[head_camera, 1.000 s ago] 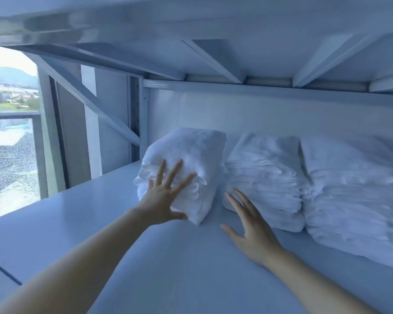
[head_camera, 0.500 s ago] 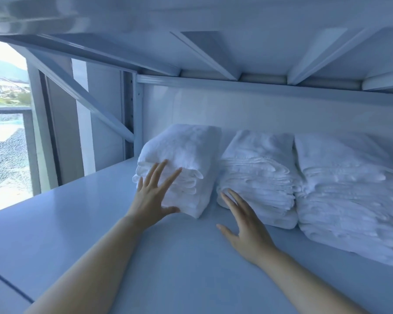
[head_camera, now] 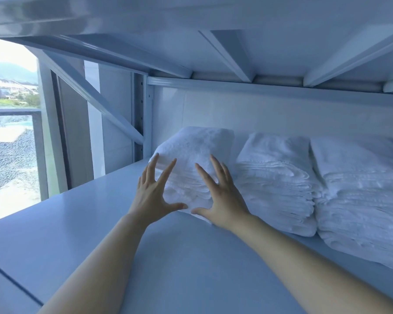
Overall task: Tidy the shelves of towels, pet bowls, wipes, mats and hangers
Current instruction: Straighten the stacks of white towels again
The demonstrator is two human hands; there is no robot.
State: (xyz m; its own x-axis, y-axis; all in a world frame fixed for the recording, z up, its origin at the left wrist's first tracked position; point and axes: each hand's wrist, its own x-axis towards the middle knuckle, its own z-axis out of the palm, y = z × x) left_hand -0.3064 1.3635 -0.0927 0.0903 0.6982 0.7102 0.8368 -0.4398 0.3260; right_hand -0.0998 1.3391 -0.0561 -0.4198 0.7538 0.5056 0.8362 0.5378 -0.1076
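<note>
Fingers (head_camera: 167, 171) of the left hand (head_camera: 153, 198) and right hand (head_camera: 221, 201) press, spread wide, against the front of the leftmost towel stack (head_camera: 195, 145) near the shelf's (head_camera: 95, 225) back-left corner; pushing evenly with both palms should square it beside the middle stack (head_camera: 275, 177).

Daylight from window (head_camera: 11, 123) at left, sky blown out. Cool blue cast throughout. Soft shadow under upper shelf (head_camera: 213, 41). Top-left edge smeared, possibly motion blur. Wide-angle bending of lines at edges. Fine texture of towel stacks (head_camera: 275, 177) slightly soft.
</note>
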